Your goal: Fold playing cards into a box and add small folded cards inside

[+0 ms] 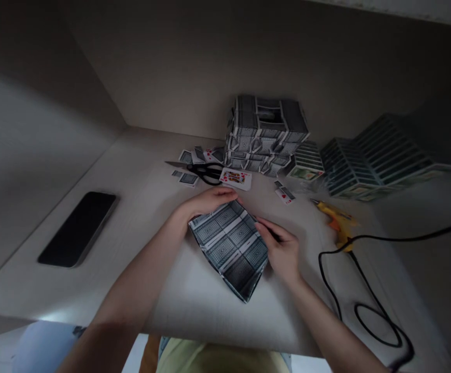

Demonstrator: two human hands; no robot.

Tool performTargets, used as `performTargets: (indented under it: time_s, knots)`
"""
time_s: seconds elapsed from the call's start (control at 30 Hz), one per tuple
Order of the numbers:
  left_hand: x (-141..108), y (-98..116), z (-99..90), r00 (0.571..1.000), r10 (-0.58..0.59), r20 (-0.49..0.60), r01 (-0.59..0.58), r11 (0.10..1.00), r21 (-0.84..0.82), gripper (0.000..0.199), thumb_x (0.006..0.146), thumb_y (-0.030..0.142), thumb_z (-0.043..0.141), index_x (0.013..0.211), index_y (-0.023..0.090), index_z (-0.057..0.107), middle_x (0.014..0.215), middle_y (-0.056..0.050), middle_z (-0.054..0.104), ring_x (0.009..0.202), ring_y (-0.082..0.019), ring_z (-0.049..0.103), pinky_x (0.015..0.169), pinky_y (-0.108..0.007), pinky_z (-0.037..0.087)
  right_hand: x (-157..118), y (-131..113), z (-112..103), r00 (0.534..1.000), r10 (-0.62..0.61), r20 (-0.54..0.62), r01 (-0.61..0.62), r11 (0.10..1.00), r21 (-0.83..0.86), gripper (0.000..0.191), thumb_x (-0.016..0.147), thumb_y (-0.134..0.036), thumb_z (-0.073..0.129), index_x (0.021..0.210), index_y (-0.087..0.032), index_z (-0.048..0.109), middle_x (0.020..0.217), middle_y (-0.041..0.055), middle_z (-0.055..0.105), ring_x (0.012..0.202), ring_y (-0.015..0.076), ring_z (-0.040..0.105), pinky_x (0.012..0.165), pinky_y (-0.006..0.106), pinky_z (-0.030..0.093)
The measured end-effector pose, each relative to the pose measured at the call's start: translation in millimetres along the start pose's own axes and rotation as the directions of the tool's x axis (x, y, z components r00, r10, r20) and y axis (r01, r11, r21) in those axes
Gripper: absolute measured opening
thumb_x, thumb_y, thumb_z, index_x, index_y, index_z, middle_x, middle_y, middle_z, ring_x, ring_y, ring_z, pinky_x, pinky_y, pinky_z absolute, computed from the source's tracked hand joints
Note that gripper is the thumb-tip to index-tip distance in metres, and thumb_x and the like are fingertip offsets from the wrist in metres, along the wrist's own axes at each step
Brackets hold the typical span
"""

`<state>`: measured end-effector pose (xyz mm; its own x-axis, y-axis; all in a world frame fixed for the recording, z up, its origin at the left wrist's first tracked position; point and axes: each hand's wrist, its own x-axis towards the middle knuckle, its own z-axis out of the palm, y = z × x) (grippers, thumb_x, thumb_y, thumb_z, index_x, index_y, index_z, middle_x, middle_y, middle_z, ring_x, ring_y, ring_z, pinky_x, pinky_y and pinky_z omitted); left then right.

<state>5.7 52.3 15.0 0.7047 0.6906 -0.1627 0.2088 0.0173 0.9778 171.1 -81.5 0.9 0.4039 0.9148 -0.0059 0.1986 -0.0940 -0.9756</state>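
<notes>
I have the playing-card panel (227, 235) between both hands, near the front edge of the tabletop (136, 171); whether it touches the surface, I can't tell. The left hand (206, 201) grips its back-left edge, fingers curled over the far corner, and the right hand (283, 251) pinches its right edge between thumb and fingers.

From my view its long axis slants from back left to front right, one corner pointing at the front edge. It shows patterned blue-grey card backs in rows, with white borders and a darker patch near that front corner.

Beyond it, toward the back edge, I see a face-up court card (236, 178) beside black-handled scissors (200, 169) and a card-built block (244, 116). A yellow glue gun (338, 223) lies toward the right edge, a phone (78, 228) toward the left.
</notes>
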Motion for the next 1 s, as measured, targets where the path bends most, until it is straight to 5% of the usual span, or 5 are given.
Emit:
performTargets:
  time_s: [0.23, 0.43, 0.53, 0.7, 1.0]
  knots:
    - [4, -1, 7.3, 0.99, 0.001, -0.143, -0.001, 1.0, 0.0, 0.027, 0.081, 0.031, 0.043, 0.077, 0.016, 0.065, 0.081, -0.001, 0.068, 0.077, -0.014, 0.062, 0.073, -0.026, 0.048, 23, 2, -3, 0.999, -0.012, 0.041, 0.011, 1.0, 0.028, 0.024, 0.068, -0.039, 0.065, 0.08, -0.02, 0.071, 0.083, 0.0038, 0.072, 0.077, 0.02, 0.065, 0.076, 0.035, 0.05]
    - [6, -12, -1.7, 0.928, 0.075, -0.366, -0.15, 0.972, -0.181, 0.031, 0.076, 0.031, 0.046, 0.094, 0.014, 0.063, 0.091, -0.004, 0.069, 0.086, -0.018, 0.064, 0.082, -0.031, 0.048, 56, 9, -1, 0.967, -0.03, -0.254, 0.101, 0.958, 0.268, 0.035, 0.08, -0.045, 0.044, 0.072, -0.016, 0.061, 0.068, 0.0057, 0.068, 0.063, 0.0178, 0.063, 0.063, 0.031, 0.047]
    - [9, -17, -2.6, 0.909, 0.09, -0.406, -0.211, 0.941, -0.263, 0.037, 0.079, 0.035, 0.043, 0.101, 0.012, 0.06, 0.09, -0.007, 0.069, 0.086, -0.019, 0.065, 0.083, -0.034, 0.048, 67, 12, 3, 0.988, -0.023, -0.151, 0.065, 0.957, 0.283, 0.034, 0.079, -0.045, 0.043, 0.075, -0.016, 0.062, 0.073, 0.0067, 0.069, 0.069, 0.019, 0.065, 0.066, 0.031, 0.047]
    - [11, -18, 2.6, 0.932, 0.053, -0.359, -0.146, 0.96, -0.237, 0.05, 0.075, 0.033, 0.053, 0.122, 0.015, 0.048, 0.092, -0.006, 0.07, 0.084, -0.02, 0.065, 0.077, -0.034, 0.05, 78, 14, 7, 0.995, -0.02, 0.102, -0.002, 0.977, 0.213, 0.029, 0.076, -0.044, 0.049, 0.073, -0.019, 0.065, 0.075, 0.0039, 0.069, 0.07, 0.0192, 0.064, 0.068, 0.032, 0.047]
    - [12, -25, 3.8, 0.923, 0.143, -0.356, -0.267, 0.906, -0.329, 0.035, 0.074, 0.025, 0.051, 0.107, 0.015, 0.059, 0.088, -0.006, 0.07, 0.078, -0.018, 0.065, 0.073, -0.031, 0.049, 93, 24, 6, 0.976, -0.108, 0.187, 0.055, 0.962, 0.269, 0.034, 0.074, -0.052, 0.053, 0.068, -0.023, 0.069, 0.066, 0.0018, 0.068, 0.066, 0.0194, 0.062, 0.061, 0.031, 0.046]
